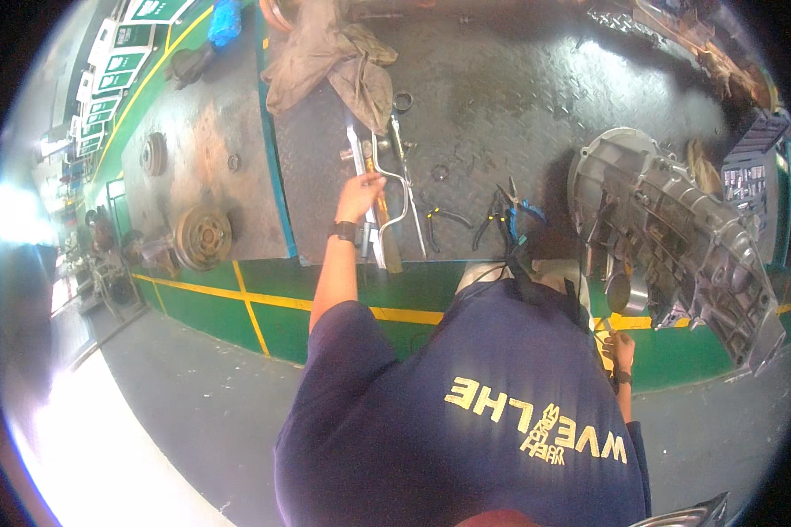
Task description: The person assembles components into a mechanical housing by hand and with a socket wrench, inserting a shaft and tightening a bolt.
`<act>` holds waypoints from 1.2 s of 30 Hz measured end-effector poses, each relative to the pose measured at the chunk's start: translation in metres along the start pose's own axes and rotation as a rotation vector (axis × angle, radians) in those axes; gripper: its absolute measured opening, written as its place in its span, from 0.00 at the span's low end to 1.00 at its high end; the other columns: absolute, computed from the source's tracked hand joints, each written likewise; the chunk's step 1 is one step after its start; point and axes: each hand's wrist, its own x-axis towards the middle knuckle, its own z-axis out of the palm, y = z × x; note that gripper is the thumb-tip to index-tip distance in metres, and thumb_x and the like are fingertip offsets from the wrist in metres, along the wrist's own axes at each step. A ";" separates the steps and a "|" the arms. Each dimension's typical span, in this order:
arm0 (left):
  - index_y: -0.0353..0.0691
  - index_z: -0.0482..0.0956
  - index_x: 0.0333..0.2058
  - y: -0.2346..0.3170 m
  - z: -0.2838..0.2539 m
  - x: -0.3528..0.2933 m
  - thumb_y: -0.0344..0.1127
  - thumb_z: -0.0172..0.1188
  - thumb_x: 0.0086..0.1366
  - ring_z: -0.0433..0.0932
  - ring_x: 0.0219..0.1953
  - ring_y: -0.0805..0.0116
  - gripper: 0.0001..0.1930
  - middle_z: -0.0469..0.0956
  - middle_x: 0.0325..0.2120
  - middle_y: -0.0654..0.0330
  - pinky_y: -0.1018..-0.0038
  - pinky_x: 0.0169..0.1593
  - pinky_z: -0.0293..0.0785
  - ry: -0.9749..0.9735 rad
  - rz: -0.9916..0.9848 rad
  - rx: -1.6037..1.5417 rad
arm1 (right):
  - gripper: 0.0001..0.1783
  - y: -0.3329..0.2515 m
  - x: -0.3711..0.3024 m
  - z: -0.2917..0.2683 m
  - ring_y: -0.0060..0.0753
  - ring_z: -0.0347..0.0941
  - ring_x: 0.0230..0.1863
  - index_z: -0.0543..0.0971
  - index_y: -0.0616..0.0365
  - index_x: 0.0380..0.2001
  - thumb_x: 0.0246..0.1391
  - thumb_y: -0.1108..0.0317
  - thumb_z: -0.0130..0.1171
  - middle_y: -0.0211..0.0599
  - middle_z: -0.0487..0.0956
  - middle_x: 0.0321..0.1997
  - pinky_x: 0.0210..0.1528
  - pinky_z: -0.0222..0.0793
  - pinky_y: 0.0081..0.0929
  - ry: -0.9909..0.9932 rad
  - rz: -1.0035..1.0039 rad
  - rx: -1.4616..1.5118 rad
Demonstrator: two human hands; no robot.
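Observation:
My left hand [360, 198] reaches over a row of long metal tools at the workbench's front edge. Its fingers are drawn together on or among them; what they grip is hidden. Beside it lie a bent metal rod [406, 195] and a thin straight bar [402, 158]. A crumpled brown cloth [330, 75] covers the tools' far ends. Low on the right, my right hand [622, 350] is closed below the bench edge, near a large grey gearbox housing [668, 220]. Something small and pale shows at its fingertips, too small to name.
Several pliers, among them black-handled pliers [448, 215] and blue-handled pliers [526, 209], lie mid-bench. A metal ring [402, 101] rests by the cloth. On the left bench section stands a rusty round flange [203, 237]. A tool case [749, 184] sits far right.

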 end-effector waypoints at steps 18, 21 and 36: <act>0.42 0.82 0.57 0.075 0.203 -0.098 0.39 0.63 0.66 0.87 0.43 0.59 0.21 0.87 0.38 0.53 0.63 0.49 0.80 0.147 0.166 0.024 | 0.13 0.002 0.064 -0.085 0.32 0.78 0.21 0.81 0.63 0.43 0.67 0.62 0.61 0.37 0.82 0.30 0.21 0.75 0.31 0.011 -0.170 -0.119; 0.41 0.80 0.60 0.109 0.213 -0.127 0.32 0.57 0.66 0.83 0.56 0.57 0.23 0.85 0.50 0.50 0.65 0.60 0.76 0.062 0.162 0.071 | 0.14 0.003 0.093 -0.123 0.27 0.79 0.25 0.83 0.65 0.41 0.66 0.62 0.63 0.40 0.85 0.32 0.25 0.74 0.26 0.056 -0.258 -0.186; 0.33 0.75 0.58 0.294 0.284 -0.376 0.24 0.63 0.70 0.82 0.41 0.70 0.18 0.80 0.47 0.57 0.77 0.40 0.78 0.604 0.384 -0.337 | 0.19 -0.161 0.148 -0.284 0.45 0.86 0.38 0.86 0.63 0.42 0.60 0.57 0.66 0.50 0.87 0.36 0.43 0.79 0.39 -0.008 -0.670 -0.109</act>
